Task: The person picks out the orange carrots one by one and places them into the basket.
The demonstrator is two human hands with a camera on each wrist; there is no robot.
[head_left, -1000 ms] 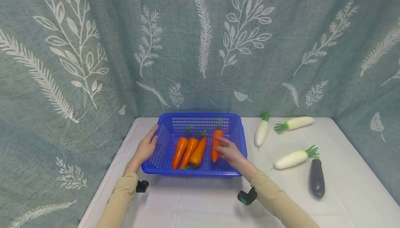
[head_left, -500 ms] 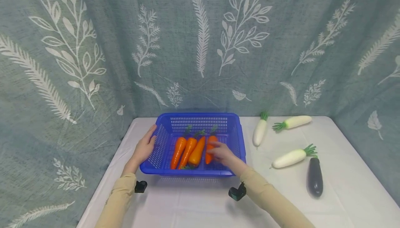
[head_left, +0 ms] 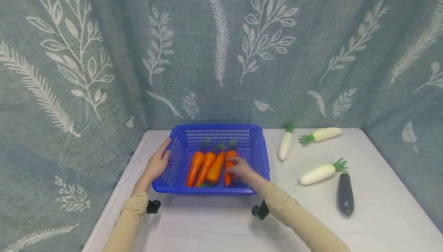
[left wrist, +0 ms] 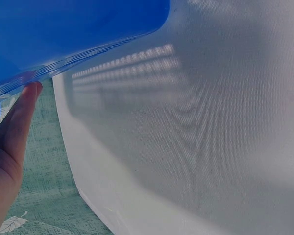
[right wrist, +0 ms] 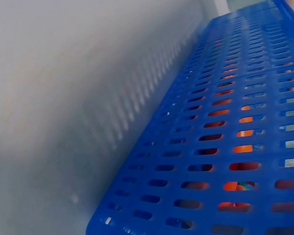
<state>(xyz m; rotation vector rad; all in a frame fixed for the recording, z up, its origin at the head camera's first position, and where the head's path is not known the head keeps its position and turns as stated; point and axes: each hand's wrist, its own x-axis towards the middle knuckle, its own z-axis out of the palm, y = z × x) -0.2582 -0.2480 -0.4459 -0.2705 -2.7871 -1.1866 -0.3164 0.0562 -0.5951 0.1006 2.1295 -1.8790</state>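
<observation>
A blue mesh basket (head_left: pixel 218 191) stands on the table with carrots lying side by side in it. My left hand (head_left: pixel 157 163) rests against the basket's left rim, fingers straight; the left wrist view shows a digit touching below that rim. Inside the basket, my right hand (head_left: pixel 242 169) holds the rightmost carrot (head_left: pixel 231 155) between thumb and fingers, partly covering it. Left of it lie a thicker carrot (head_left: pixel 215 169), its leafy end toward me, and two more carrots (head_left: pixel 206 167) with leaves at the far end. In the right wrist view, orange shows through the basket's slots and the right hand is hidden.
Right of the basket lie three white radishes: one upright radish (head_left: pixel 285 146), one at the back (head_left: pixel 326 133) and one in front (head_left: pixel 316 174). A dark eggplant (head_left: pixel 345 196) lies farther right. A leaf-patterned curtain (head_left: pixel 207 52) hangs behind the white table (head_left: pixel 214 225).
My right hand has moved left with the rightmost carrot, bringing it close beside the others. My left hand stays at the basket's left rim. The head view has shifted slightly.
</observation>
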